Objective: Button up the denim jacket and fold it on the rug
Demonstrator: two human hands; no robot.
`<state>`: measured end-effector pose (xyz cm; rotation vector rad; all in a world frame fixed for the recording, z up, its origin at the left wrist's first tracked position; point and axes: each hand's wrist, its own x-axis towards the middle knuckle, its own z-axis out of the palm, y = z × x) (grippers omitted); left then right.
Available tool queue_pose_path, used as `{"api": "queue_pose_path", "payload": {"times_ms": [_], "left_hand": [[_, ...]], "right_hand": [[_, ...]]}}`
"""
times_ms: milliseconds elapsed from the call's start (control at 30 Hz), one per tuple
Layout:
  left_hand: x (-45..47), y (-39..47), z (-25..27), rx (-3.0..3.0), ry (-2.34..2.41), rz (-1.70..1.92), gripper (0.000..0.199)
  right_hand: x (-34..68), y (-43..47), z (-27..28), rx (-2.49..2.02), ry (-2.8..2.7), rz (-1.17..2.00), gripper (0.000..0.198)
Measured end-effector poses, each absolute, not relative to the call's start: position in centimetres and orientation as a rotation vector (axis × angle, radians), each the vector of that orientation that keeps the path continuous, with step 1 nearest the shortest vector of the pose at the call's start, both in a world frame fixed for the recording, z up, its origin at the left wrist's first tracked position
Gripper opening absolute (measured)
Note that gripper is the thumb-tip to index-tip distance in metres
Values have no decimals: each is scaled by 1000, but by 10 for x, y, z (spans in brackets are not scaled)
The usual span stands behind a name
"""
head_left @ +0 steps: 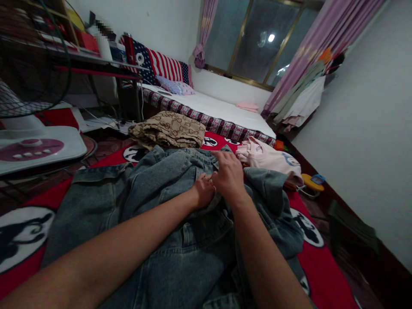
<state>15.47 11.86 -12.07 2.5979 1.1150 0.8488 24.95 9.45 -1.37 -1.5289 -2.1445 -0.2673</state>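
While left fingers [206, 184] pinch denim jacket [195, 236] (right fingers [229, 159]: can't tell), bare red blanket [325, 270] flanks it

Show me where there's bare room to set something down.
The white bed has room between lavender pillow and folded pink cloth. Bare red cloth flanks the denim jacket. Crowded: the middle, with left hand and right hand on the jacket, patterned brown fabric and pale pink top beyond.

Red cloth [328, 271] bears denim jacket [183, 259] — plus bundle [170, 131], shirt [267, 157].
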Motion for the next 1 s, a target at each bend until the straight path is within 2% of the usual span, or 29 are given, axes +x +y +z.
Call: {"api": "queue_pose_path", "payload": {"times_ms": [100,200,267,367,467,600,700,833,900,1000], "left_hand": [[155,121,-122,2619,1136,803,43],[151,118,-114,2734,1205,509,39],[149,116,-108,2758,1241,452,38],[146,115,-101,2746,1228,500,39],[145,119,-98,2672,1197,622,31],[145,133,-100,2408,1316,817,25],[145,153,-99,2287,1444,883,24],[146,183,-88,2357,1633,949,41],[149,196,-82,2394,1685,957,43],[159,211,-75,2423,1680,919,35]], "right_hand": [[232,118,-26,-1801,-2296,-256,50],[244,141,-46,-2164,-2080,-246,37],[261,151,-56,-2254,-1886,-189,33],[284,156,-62,-2257,-1735,-56,32],[292,153,-66,-2216,-1734,2,28],[285,147,-71,-2152,-1816,-55,52],[281,146,-73,-2175,-1786,-89,44],[292,147,-78,-2011,-1501,60,31],[302,149,-82,-1879,-1327,153,32],[314,150,-88,-1774,-1221,201,39]]}}
